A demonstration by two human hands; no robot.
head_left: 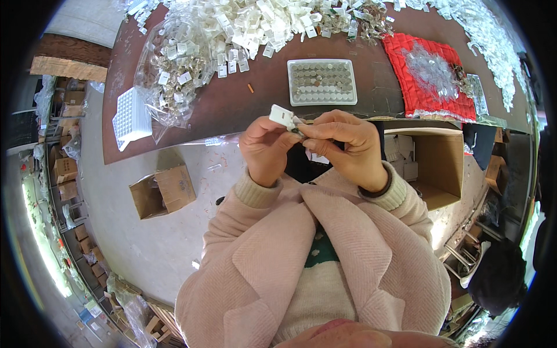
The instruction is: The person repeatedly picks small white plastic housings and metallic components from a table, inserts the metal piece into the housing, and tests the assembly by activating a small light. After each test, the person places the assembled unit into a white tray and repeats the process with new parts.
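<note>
My left hand [264, 149] pinches a small white plastic piece [282, 116] that has a little slot in it, held above the near edge of the brown table. Right beside it, the thumb and fingers of my right hand [348, 145] close together at the end of that piece. Whatever lies between the right fingertips is too small and too covered to name. Beyond the hands, a white tray [321, 104] on the table holds rows of small round, silvery things.
Heaps of white and clear plastic pieces [255, 26] cover the far table [243, 110]. A clear bag [174, 75] and white stacked trays [132, 116] lie left. Clear pieces rest on red quilted cloth [406, 75] at right. Cardboard boxes [177, 188] [444, 165] stand below.
</note>
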